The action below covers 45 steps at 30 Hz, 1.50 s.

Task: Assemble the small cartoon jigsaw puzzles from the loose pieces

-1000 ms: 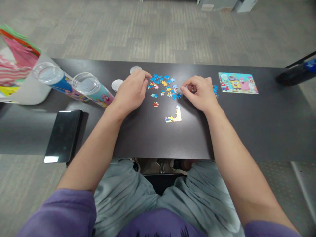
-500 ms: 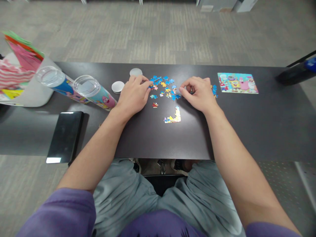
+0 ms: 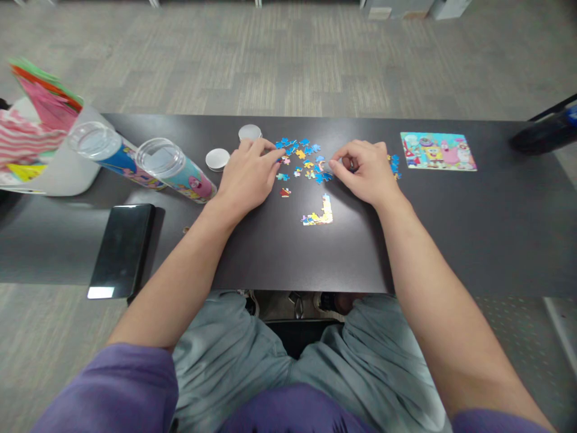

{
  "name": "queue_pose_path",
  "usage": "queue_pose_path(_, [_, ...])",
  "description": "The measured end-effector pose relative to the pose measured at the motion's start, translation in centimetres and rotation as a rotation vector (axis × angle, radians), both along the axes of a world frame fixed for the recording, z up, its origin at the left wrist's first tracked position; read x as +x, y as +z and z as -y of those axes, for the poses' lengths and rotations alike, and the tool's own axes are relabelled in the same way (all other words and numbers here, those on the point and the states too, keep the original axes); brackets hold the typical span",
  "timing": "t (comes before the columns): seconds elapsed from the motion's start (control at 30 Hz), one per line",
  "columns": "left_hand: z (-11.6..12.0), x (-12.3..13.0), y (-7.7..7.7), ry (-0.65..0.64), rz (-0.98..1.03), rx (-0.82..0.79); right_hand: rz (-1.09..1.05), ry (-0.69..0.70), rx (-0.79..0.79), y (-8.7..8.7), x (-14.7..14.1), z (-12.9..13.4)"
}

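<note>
Loose puzzle pieces [image 3: 300, 154], mostly blue and yellow, lie scattered on the dark table between my hands. My left hand [image 3: 251, 175] rests at their left edge, fingers bent and apart, fingertips by the nearest pieces. At their right side my right hand [image 3: 366, 171] is closed in a pinch; what its fingertips hold is too small to make out. More blue pieces [image 3: 395, 166] show just beyond that hand. Closer to me lies a joined L-shaped section [image 3: 325, 215], with a red piece [image 3: 285, 192] to its upper left. A colourful picture card [image 3: 438, 151] lies farther right.
Two clear-topped printed tubes [image 3: 193, 180] [image 3: 128, 162] lean at the left beside a white bin [image 3: 83, 162] of coloured material. Two white discs [image 3: 217, 159] [image 3: 249, 133] sit near my left hand. A black tablet-like object [image 3: 121, 249] is front left; a dark bottle [image 3: 538, 133] is far right.
The whole view has shifted slightly, so things on the table appear a little farther right. Both hands keep nearly the same pose over the pieces.
</note>
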<state>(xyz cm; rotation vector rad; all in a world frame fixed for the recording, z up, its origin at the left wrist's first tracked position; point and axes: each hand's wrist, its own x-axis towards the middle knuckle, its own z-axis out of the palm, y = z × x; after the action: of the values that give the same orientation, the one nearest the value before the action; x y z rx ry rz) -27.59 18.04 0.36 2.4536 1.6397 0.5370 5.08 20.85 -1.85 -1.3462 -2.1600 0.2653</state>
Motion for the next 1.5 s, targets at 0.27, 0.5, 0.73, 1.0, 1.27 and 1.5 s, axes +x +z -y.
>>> queue_pose_path(0.27, [0.3,1.1,0.3,-0.072,0.039,-0.014,0.001,0.005,0.020,-0.4,0.1,-0.2])
queue_pose_path(0.5, [0.4,1.6,0.0,0.014,0.050,-0.030,0.015,0.011,0.014,-0.2,-0.1,-0.1])
queue_pose_path(0.73, [0.2,2.0,0.0,0.031,0.101,-0.087,0.021,0.009,-0.007,-0.1,-0.1,-0.1])
queue_pose_path(1.0, [0.6,2.4,0.7,0.036,0.121,-0.119,0.023,0.002,-0.006,-0.3,-0.1,-0.2])
queue_pose_path(1.27, [0.6,2.1,0.2,0.031,0.104,-0.088,0.030,0.003,0.002,-0.2,-0.1,0.0])
queue_pose_path(1.5, [0.4,2.3,0.3,0.052,0.078,-0.134,0.030,0.002,-0.011,-0.1,-0.2,0.1])
